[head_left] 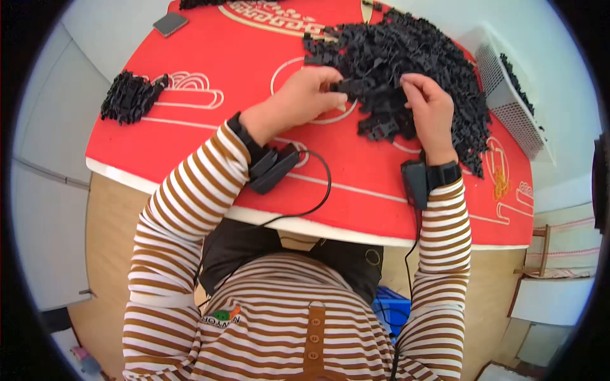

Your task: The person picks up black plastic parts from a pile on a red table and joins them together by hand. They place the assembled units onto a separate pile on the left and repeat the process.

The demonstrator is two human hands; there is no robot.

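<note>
A big heap of small black plastic pieces is piled on the red tabletop. My left hand is at the heap's left edge, thumb and fingers closed on a small black plastic piece. Over the near side of the heap, my right hand has its thumb and forefinger pinched together. Whatever may be between those fingertips blends into the dark pieces behind. Each wrist wears a black strap with a cabled box.
A bundle of black pieces lies on the table's left side, below a dark square object. On the right stand a white perforated basket holding more black pieces and, nearer, some yellow bands. A blue crate is under the table.
</note>
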